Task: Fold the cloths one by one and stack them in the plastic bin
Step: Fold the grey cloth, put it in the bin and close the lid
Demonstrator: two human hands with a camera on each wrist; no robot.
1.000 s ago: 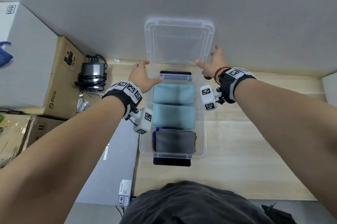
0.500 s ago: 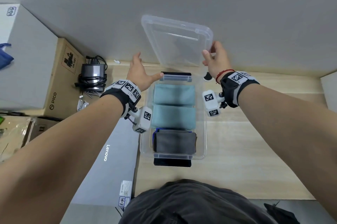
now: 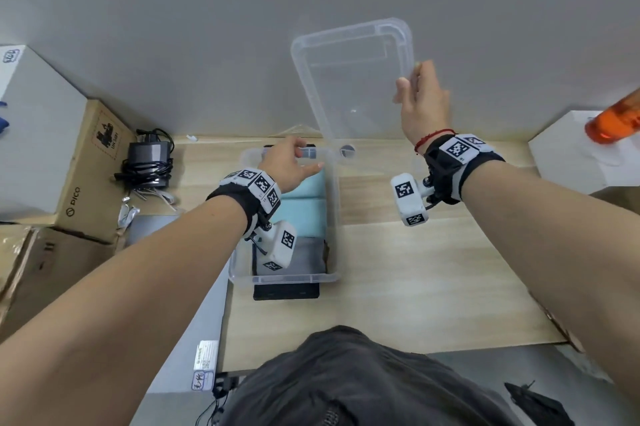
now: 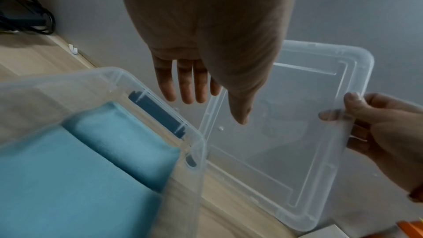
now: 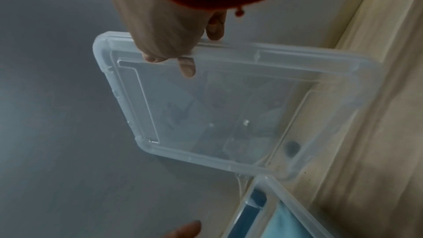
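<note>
The clear plastic bin stands on the wooden table with two folded teal cloths and a folded grey cloth in a row inside it. My right hand pinches the right edge of the clear lid and holds it tilted in the air against the grey wall. The right wrist view shows the thumb on the lid and the fingers behind its rim. My left hand hovers over the bin's far end with straight fingers, holding nothing. The lid's lower corner is near the bin's far right corner.
Cardboard boxes and a charger with coiled cables sit to the left. A grey Lenovo box lies beside the table's left edge. A white box and an orange bottle are at the right. A black flat item lies under the bin's front.
The lid leaned on the wall behind the bin; my right hand took its edge and lifted it up and to the right. My left hand moved right, over the bin's far end.
</note>
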